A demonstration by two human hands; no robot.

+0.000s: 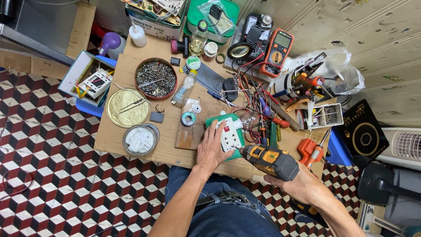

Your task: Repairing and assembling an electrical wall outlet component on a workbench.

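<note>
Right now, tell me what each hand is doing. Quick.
Left hand: open, pressed flat on the green and white power strip, holding it down.
Right hand: closed around the grip of the orange and black drill.

The cordless power drill [269, 160] in the right hand's grip [300, 184] is orange-yellow and dark grey. Under the left hand [212, 147], the plastic socket block [227, 134] is white on a green base, with a small red switch. Beyond it, the handheld multimeter [277, 52] is orange and black. The round tin of screws [155, 79] has a rust-red rim. The floor [66, 175] beside the brown cardboard-covered counter [131, 140] shows a cube pattern of red, white and black tiles.
</note>
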